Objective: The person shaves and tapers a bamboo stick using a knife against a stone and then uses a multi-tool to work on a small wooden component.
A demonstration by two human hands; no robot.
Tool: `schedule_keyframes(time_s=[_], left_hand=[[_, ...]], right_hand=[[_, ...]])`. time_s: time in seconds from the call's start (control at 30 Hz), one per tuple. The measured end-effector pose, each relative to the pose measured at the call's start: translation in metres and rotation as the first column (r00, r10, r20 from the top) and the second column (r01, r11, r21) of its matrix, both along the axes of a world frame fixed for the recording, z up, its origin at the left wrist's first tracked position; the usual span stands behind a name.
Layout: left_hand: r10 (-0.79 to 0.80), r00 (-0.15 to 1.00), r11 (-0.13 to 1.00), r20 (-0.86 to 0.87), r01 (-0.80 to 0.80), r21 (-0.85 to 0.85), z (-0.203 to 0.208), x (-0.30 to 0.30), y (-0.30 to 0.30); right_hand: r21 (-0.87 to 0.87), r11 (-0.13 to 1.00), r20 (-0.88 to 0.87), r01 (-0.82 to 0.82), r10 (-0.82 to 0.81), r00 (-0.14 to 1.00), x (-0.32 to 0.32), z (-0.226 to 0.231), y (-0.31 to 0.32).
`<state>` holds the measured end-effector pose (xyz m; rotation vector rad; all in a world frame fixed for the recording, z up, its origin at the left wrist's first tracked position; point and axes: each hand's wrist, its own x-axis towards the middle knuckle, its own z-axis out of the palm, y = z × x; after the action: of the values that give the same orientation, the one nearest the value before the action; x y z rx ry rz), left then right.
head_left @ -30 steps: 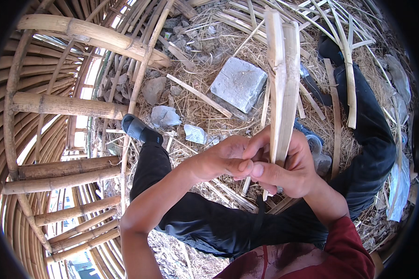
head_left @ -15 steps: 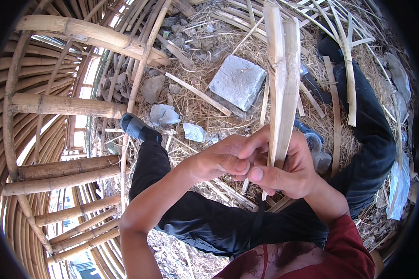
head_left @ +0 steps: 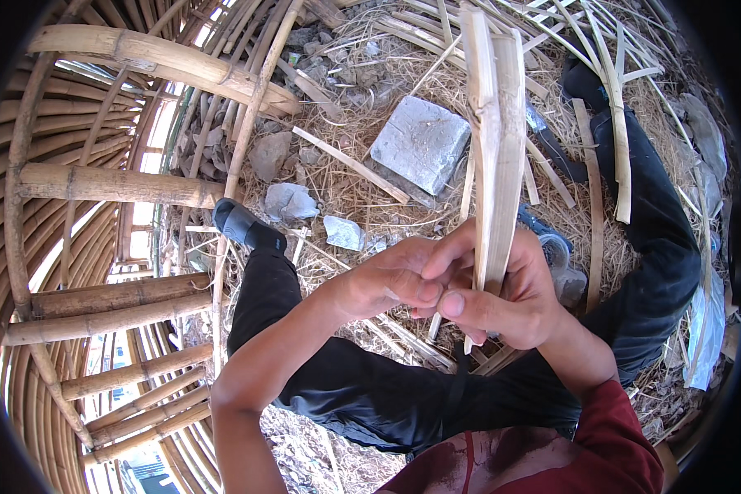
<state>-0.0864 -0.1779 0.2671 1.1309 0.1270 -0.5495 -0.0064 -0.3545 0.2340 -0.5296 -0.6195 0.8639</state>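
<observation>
Two split bamboo strips (head_left: 498, 156) stand nearly upright before me, pressed side by side. My right hand (head_left: 519, 300) is closed around their lower ends, its thumb pointing left across the front. Close against it on the left, my left hand (head_left: 395, 276) has its fingers curled and pinched, the index finger reaching the strips' edge. What those left fingers pinch is hidden. Beyond the hands, a square grey stone block (head_left: 420, 142) lies on the ground. Right of the strips lies a knife with a dark handle (head_left: 564, 156), its blade partly covered.
A bamboo frame with thick crossbars (head_left: 132, 185) stands at the left. Straw, broken stones (head_left: 291, 202) and loose bamboo slats (head_left: 350, 165) litter the ground. A blue and clear round object (head_left: 552, 247) lies by my right wrist. My black-trousered legs (head_left: 346, 387) spread to both sides.
The tops of the bamboo strips have tilted slightly to the left, showing more of the knife's blade. Both hands keep nearly the same place and grip.
</observation>
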Motion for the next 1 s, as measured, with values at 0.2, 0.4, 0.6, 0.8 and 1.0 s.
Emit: schedule_keyframes(time_s=[0.2, 0.4, 0.6, 0.8, 1.0], left_hand=[[-0.001, 1.0, 0.996, -0.002, 0.001, 0.087, -0.001, 0.0, 0.0], [0.194, 0.963, 0.898, 0.185, -0.25, 0.361, 0.022, 0.011, 0.021], [0.332, 0.897, 0.695, 0.291, -0.441, 0.568, 0.034, 0.014, 0.034], [0.078, 0.886, 0.686, 0.457, -0.38, 0.621, 0.031, 0.002, 0.02], [-0.154, 0.765, 0.76, 0.625, -0.312, 0.57, 0.032, -0.005, 0.009]], right_hand=[[-0.057, 0.998, -0.013, -0.03, 0.029, 0.999, 0.004, 0.003, -0.008], [-0.311, 0.93, 0.159, 0.195, -0.152, 0.976, 0.04, -0.009, 0.002], [-0.373, 0.36, 0.918, 0.855, 0.009, 0.396, 0.127, -0.088, -0.022], [-0.371, 0.17, 0.919, 0.913, 0.209, 0.335, 0.169, -0.162, -0.033], [-0.417, 0.089, 0.886, 0.905, 0.264, 0.382, 0.175, -0.203, -0.034]])
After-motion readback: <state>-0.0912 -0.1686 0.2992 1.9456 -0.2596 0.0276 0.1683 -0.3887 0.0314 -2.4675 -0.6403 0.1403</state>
